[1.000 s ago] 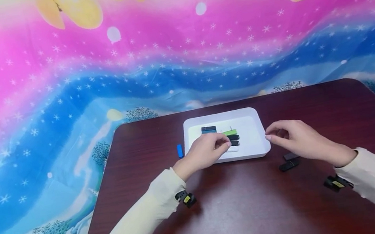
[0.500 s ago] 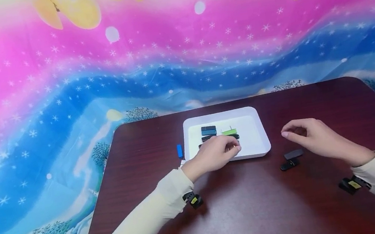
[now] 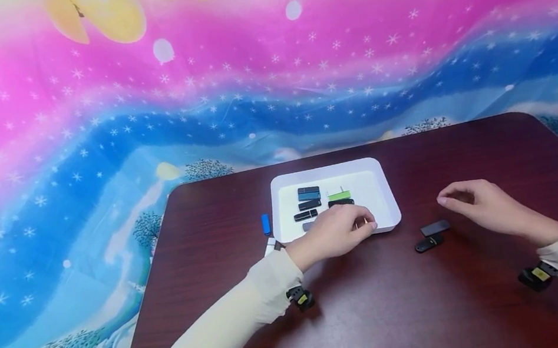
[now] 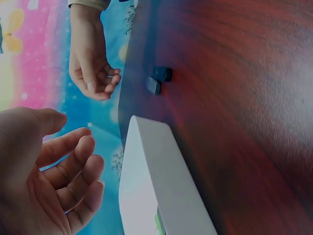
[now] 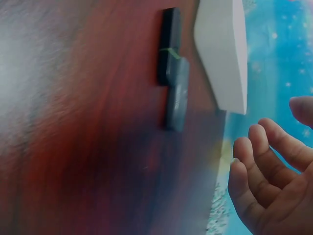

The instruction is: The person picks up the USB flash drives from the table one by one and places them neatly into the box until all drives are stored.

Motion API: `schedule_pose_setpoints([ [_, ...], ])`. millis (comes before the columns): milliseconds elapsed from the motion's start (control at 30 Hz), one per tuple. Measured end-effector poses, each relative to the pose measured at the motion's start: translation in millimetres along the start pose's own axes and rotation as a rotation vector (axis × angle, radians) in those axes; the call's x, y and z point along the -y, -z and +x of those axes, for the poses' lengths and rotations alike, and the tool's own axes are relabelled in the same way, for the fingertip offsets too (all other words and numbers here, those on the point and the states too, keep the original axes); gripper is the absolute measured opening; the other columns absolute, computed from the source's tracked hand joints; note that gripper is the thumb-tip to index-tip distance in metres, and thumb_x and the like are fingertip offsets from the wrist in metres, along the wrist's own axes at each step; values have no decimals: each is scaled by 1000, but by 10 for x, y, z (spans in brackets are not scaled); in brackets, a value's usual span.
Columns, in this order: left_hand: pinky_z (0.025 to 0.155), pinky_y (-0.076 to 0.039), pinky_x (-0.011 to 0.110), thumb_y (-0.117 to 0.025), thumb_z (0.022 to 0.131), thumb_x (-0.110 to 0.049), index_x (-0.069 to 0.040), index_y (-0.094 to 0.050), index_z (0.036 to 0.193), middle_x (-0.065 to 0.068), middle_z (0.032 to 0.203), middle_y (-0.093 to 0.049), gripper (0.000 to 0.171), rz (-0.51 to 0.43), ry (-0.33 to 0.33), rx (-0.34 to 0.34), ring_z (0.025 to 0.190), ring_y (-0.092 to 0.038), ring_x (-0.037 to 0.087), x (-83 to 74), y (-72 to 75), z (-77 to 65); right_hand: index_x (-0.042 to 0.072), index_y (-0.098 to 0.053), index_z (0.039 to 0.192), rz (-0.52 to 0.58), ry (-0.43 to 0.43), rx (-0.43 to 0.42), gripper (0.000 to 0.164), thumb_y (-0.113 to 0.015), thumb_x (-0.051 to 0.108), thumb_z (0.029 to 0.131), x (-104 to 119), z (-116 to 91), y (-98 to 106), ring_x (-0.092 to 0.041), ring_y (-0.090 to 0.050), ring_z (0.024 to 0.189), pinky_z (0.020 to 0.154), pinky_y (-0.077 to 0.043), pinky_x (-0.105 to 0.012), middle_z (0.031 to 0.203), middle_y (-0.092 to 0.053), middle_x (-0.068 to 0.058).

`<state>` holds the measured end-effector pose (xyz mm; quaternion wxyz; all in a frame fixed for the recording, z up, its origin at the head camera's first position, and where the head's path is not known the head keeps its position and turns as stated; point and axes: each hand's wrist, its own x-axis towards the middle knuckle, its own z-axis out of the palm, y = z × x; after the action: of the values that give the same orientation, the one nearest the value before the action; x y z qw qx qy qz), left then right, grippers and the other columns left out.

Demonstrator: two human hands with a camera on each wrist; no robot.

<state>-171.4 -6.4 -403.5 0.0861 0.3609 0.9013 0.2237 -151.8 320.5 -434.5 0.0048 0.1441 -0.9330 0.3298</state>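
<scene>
My left hand point(image 3: 334, 231) hovers over the front of a white tray point(image 3: 390, 200), its fingers loosely bent; the left wrist view shows nothing held in it. Several USB sticks lie in the tray, among them a green one point(image 3: 339, 196) and a blue-and-black pair point(image 3: 308, 193); the hand hides some of the rest. To the right of the tray, above the table, my right hand point(image 3: 492, 206) hangs with relaxed fingers and holds nothing. Nearest to it are a dark grey USB stick point(image 3: 435, 228) and a black USB stick point(image 3: 429, 244), lying side by side on the table.
A blue USB stick point(image 3: 266, 224) lies left of the tray. Close to the tray's front left corner is a white stick point(image 3: 270, 246), partly covered by the left wrist. The dark red table point(image 3: 384, 314) ends at a patterned cloth backdrop point(image 3: 245, 83).
My left hand has moved to the right across the tray, uncovering sticks on its left side. The right hand has drawn away rightward from the tray's edge. Both hands stay without anything held.
</scene>
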Motion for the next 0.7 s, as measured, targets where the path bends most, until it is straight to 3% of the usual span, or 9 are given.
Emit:
schedule_pose_setpoints([
  [333, 65, -41, 14, -58, 102, -33, -25, -75, 110, -16, 81, -64, 21, 26, -30, 50, 75, -54, -1, -131, -131, 54, 3, -71, 110, 52, 22, 40, 17, -62, 14, 100, -280, -84, -56, -7, -61, 71, 61, -45, -24, 87, -72, -5],
  [700, 69, -43, 14, -58, 102, -34, -26, -75, 111, -18, 92, -69, 20, 68, -51, 106, 80, -57, -2, -179, -274, 104, -1, -68, 112, 101, -5, 117, 20, -67, 12, 97, -389, -114, -132, -9, -55, 64, 57, -42, -24, 83, -68, -3],
])
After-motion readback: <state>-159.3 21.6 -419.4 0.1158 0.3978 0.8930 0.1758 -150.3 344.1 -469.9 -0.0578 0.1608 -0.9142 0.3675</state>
